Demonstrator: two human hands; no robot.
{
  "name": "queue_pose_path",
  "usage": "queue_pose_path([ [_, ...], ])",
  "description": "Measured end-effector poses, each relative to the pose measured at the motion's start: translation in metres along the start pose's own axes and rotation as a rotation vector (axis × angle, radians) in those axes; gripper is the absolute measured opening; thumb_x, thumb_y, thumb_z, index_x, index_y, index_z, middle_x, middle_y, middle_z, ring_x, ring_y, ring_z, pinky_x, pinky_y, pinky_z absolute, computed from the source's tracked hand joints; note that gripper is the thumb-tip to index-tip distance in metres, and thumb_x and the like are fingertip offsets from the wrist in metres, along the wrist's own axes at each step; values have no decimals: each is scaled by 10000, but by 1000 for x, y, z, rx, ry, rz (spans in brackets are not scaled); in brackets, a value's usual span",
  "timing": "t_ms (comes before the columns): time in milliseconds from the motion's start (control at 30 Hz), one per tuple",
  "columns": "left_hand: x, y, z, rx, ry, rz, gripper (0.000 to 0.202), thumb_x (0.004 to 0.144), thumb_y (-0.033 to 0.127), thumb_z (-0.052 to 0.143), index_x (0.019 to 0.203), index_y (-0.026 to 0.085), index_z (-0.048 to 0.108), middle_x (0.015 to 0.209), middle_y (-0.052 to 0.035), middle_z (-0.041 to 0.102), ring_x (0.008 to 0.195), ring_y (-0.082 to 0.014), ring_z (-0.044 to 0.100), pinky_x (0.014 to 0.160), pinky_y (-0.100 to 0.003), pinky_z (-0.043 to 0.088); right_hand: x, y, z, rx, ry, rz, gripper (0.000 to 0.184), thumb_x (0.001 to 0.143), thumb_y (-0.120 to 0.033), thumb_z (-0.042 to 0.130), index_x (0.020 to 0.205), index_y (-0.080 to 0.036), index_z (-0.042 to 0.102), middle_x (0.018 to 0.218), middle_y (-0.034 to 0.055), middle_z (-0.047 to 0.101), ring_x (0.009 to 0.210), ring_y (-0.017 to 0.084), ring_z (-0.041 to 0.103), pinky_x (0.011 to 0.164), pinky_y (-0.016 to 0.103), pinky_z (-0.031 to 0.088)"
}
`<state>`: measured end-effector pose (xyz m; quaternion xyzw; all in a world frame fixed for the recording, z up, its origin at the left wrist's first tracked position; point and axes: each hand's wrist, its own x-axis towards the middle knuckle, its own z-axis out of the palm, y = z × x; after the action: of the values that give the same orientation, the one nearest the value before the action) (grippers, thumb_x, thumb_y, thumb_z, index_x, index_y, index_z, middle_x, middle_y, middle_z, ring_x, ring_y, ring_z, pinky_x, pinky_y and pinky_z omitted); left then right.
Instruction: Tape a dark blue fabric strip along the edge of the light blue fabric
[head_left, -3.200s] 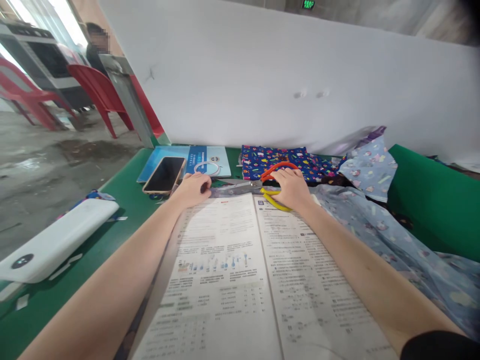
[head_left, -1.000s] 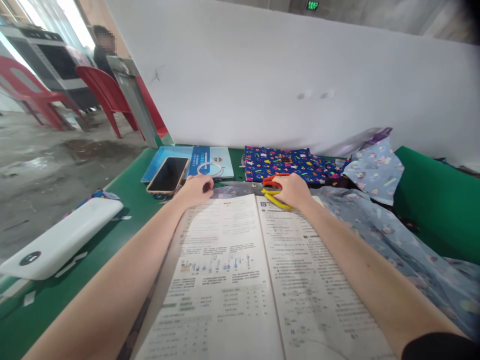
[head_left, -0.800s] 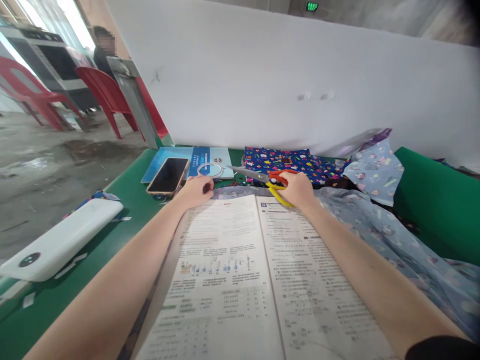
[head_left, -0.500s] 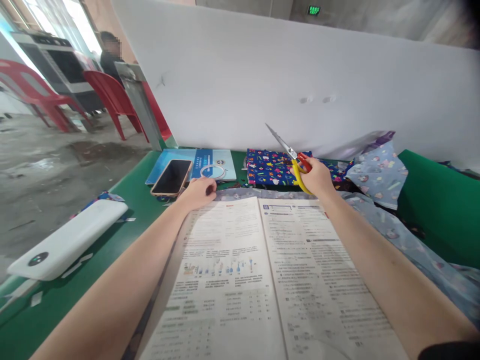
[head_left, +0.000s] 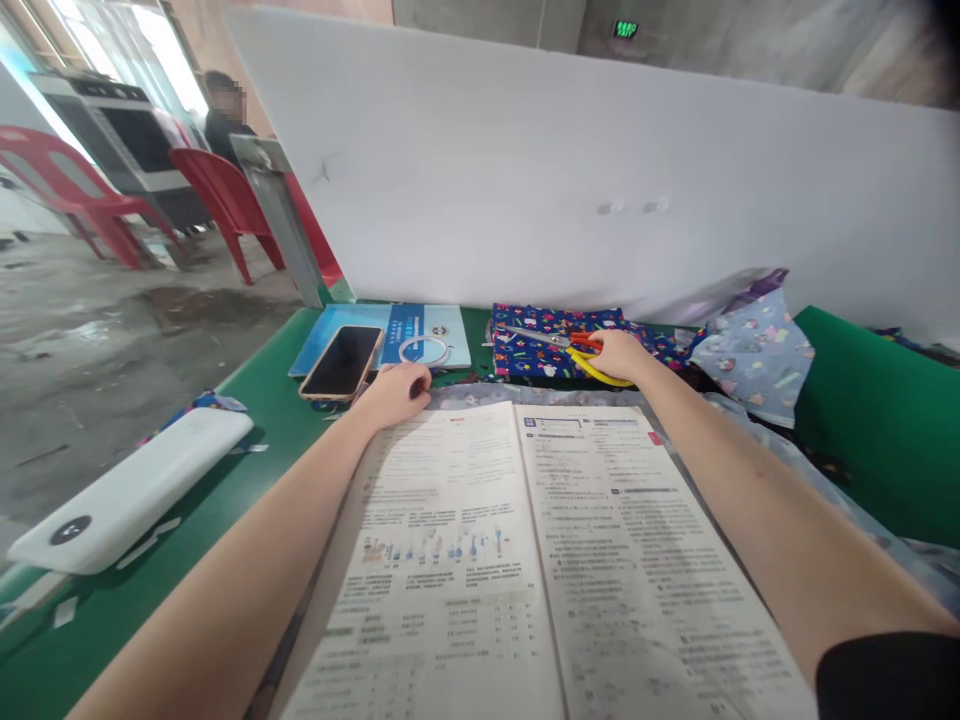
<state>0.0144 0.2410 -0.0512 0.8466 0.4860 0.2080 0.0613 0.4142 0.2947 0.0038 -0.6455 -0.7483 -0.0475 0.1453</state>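
Note:
My right hand point(head_left: 624, 357) grips the scissors point(head_left: 577, 352) by their red and yellow handles. The blades point left, low over the folded dark-blue printed cloth point(head_left: 517, 318); whether they touch it I cannot tell. My left hand point(head_left: 395, 395) rests with curled fingers at the top left corner of an open printed book point(head_left: 450, 590). What those fingers hold, if anything, is hidden. Just beyond this hand lie a phone point(head_left: 343, 362), a blue booklet point(head_left: 375, 318) and a white ring point(head_left: 424, 350) on the booklet. Grey-blue printed fabric point(head_left: 487, 397) runs behind and beneath the book.
A white power bank point(head_left: 135, 490) with a cable lies on the green table point(head_left: 191, 560) at the left, among paper scraps. A white panel point(head_left: 480, 170) stands behind the table. Red chairs point(head_left: 225, 205) and a seated person point(head_left: 225, 110) are in the left background.
My right hand has lowered the scissors from a raised, upward-pointing position to lie nearly level over the dark-blue cloth. My left hand has stayed at the book's corner.

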Motion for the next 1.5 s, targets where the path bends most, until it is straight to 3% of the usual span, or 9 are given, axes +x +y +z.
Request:
queue_pose_path([
  [100,0,2,-1,5,-2,-8,42,759,250,487,757,208,488,812,-22,625,837,-209,583,839,-386,377,5,-2,-10,-15,-204,41,447,673,-393,725,1054,-158,716,995,122,725,851,274,681,693,327,507],
  [300,1,-1,0,31,-10,-10,43,760,239,491,777,204,506,856,-32,647,858,-213,594,836,-374,401,5,0,-28,95,-375,33,384,675,-422,736,960,-165,733,904,70,733,804,222,677,695,278,493],
  [467,1,-1,2,41,7,-5,51,760,246,494,786,205,506,849,-28,638,843,-216,592,839,-385,403,-3,-8,-45,146,-174,156,333,761,-378,667,1007,-158,708,965,91,737,877,221,682,773,302,501],
  [633,-4,5,-1,-10,87,-18,209,765,216,487,965,197,543,834,-20,624,798,-203,602,856,-374,432,-43,-60,-49,276,186,-23,170,824,-307,578,849,-181,689,841,58,730,799,193,672,765,304,486],
  [867,-8,36,-39,-170,390,-19,180,837,203,433,932,189,585,959,-52,645,912,-193,612,840,-324,473,-125,-128,-15,487,-3,-223,133,827,-210,539,919,-189,633,901,45,710,839,188,657,788,325,497],
  [967,-20,59,-42,-203,300,-119,167,853,211,436,899,195,596,915,-37,668,852,-189,627,787,-319,480,-144,-135,-8,488,-72,-303,201,842,-210,528,1024,-176,605,1059,83,669,990,202,621,882,349,495],
  [1100,-53,79,-19,-95,115,-84,156,874,223,459,977,199,574,1047,-70,650,1020,-239,601,899,-404,462,-154,-132,-4,421,-90,-367,419,877,-320,538,1260,-152,512,1298,134,564,1239,244,498,1053,419,417],
  [1267,-82,74,0,10,115,-100,236,913,253,438,1130,195,510,1219,-105,582,1178,-266,525,1023,-478,404,-158,-124,3,332,-166,-371,640,913,-528,459,1437,-168,387,1516,123,375,1404,252,339,1151,459,320],
  [1500,-84,66,-5,-22,70,-222,319,932,317,413,1210,179,485,1293,-120,559,1210,-281,519,1029,-469,413,-157,-122,7,307,-166,-373,628,916,-534,441,1443,-195,397,1524,101,372,1421,243,320,1165,471,300],
])
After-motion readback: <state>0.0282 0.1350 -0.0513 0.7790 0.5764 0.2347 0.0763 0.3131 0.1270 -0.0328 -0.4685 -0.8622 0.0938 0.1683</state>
